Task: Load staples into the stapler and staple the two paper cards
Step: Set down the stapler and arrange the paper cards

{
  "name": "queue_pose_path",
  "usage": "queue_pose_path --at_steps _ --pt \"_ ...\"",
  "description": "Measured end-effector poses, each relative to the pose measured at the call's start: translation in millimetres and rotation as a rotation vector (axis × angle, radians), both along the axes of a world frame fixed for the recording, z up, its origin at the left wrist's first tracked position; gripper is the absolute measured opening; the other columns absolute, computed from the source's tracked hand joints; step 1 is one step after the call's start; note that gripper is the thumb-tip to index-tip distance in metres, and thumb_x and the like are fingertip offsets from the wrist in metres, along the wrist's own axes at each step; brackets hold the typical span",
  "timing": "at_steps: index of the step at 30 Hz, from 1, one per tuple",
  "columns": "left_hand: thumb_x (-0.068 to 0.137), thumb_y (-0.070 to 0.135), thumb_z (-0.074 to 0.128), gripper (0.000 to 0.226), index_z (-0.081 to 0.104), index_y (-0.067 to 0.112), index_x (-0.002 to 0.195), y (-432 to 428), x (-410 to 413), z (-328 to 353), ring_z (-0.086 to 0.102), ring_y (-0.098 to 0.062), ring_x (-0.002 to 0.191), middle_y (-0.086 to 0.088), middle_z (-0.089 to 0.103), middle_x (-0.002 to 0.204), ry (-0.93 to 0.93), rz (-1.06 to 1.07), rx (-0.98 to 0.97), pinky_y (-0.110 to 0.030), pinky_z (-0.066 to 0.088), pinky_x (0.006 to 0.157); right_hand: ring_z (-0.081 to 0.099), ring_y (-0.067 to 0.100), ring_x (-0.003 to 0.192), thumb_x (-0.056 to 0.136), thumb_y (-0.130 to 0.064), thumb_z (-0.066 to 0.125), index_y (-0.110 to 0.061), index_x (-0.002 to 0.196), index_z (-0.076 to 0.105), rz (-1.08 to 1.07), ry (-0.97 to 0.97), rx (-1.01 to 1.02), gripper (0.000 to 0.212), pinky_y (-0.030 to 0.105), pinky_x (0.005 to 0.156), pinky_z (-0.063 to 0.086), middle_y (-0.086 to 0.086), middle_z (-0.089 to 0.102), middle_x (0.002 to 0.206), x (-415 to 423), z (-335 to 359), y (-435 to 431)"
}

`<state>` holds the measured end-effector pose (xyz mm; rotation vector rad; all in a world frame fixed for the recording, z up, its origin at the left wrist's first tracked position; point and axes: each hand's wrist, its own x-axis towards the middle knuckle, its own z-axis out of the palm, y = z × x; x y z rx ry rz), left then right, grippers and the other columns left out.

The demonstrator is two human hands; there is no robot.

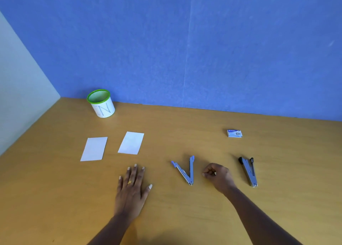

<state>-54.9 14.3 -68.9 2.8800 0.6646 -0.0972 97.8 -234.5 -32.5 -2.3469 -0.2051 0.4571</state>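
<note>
So the blue stapler [191, 170] lies splayed open in a V, hinge at 6 o'clock toward me, arms pointing to 11 and 12. My right hand [219, 178] sits just beside it at 3 o'clock, fingers curled in, can't tell if anything's pinched. Left hand [132, 187] is flat on the desk [185, 217] out at 9. The staple box [234, 133] is well off at 2, so that's a right-hand reach, I reckon.

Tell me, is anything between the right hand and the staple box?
Nothing visible. Only bare table lies between the right hand and the staple box; the black stapler sits off to the side.
</note>
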Motion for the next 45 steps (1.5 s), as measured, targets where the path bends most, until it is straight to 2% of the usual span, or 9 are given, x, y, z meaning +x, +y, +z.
queue_pose_path --at_steps 5,9,14,20,24,28,34,39,45 --pt "0.085 0.067 -0.01 0.09 0.044 0.019 0.139 7 -3 2 0.037 -0.026 0.137 -0.005 0.04 0.148 -0.003 -0.002 -0.033 -0.049 0.03 0.108 0.048 0.002 0.064 0.082 -0.005 0.065 -0.011 0.079 0.064 -0.073 0.05 0.014 0.007 0.006 0.052 0.036 -0.003 0.059 0.075 -9 5 5" --pt "0.093 0.059 0.001 0.082 0.059 0.014 0.126 20 -5 6 0.054 -0.029 0.123 -0.008 0.057 0.134 0.047 0.029 -0.066 -0.053 0.044 0.093 0.052 0.012 0.069 0.082 -0.003 0.064 -0.009 0.079 0.062 -0.214 -0.015 0.072 0.007 0.006 0.05 0.035 0.001 0.059 0.074 -12 13 18" --pt "0.082 0.07 -0.014 0.099 0.045 0.014 0.139 46 -7 4 0.033 -0.027 0.139 -0.006 0.038 0.149 -0.058 0.045 -0.063 -0.054 0.025 0.109 0.053 0.016 0.067 0.082 -0.002 0.06 -0.01 0.077 0.062 -0.256 -0.103 0.156 0.01 0.007 0.052 0.037 0.002 0.06 0.074 -15 26 51" --pt "0.072 0.077 -0.015 0.105 0.032 0.018 0.146 77 -3 8 0.015 -0.023 0.146 -0.002 0.02 0.156 -0.131 0.075 -0.06 -0.052 0.012 0.115 0.052 0.004 0.061 0.082 0.004 0.054 -0.007 0.086 0.068 -0.106 -0.021 0.142 0.018 0.0 0.049 0.037 0.0 0.059 0.075 -17 35 102" --pt "0.072 0.065 -0.003 0.093 0.026 0.019 0.148 92 3 12 0.008 -0.02 0.147 0.0 0.013 0.158 -0.128 0.077 -0.072 -0.049 0.007 0.116 0.055 0.014 0.075 0.084 0.005 0.045 -0.011 0.086 0.07 -0.034 0.027 0.087 0.029 0.013 0.059 0.042 0.003 0.063 0.081 -17 32 125" --pt "0.073 0.065 -0.003 0.092 0.026 0.02 0.148 101 10 11 0.009 -0.019 0.147 0.001 0.014 0.158 -0.135 0.075 -0.072 -0.048 0.008 0.116 0.056 0.012 0.079 0.089 0.001 0.043 -0.011 0.095 0.069 0.028 0.031 0.021 0.029 -0.001 0.052 0.038 0.002 0.064 0.088 -17 31 137" --pt "0.066 0.072 -0.017 0.103 0.019 0.022 0.149 113 27 16 0.003 -0.017 0.147 0.002 0.006 0.159 -0.102 0.048 -0.032 -0.048 0.006 0.117 0.053 0.011 0.08 0.089 0.001 0.039 -0.01 0.102 0.066 0.067 0.051 -0.033 0.032 0.001 0.046 0.036 -0.001 0.059 0.092 -6 27 147" --pt "0.095 0.055 0.023 0.065 0.014 0.022 0.15 131 47 27 -0.002 -0.016 0.147 0.003 0.001 0.159 -0.084 0.058 -0.049 -0.048 0.003 0.117 0.055 0.014 0.084 0.09 0.001 0.045 -0.007 0.101 0.062 0.097 0.048 -0.026 0.022 0.011 0.051 0.038 0.003 0.057 0.095 11 29 172" --pt "0.096 0.048 0.031 0.061 0.017 0.02 0.149 165 78 32 -0.001 -0.017 0.147 0.003 0.004 0.159 -0.096 0.117 -0.057 -0.048 0.003 0.116 0.054 0.017 0.069 0.086 -0.001 0.056 -0.006 0.089 0.062 0.191 0.026 0.001 0.008 0.019 0.058 0.042 0.005 0.059 0.085 36 47 229"
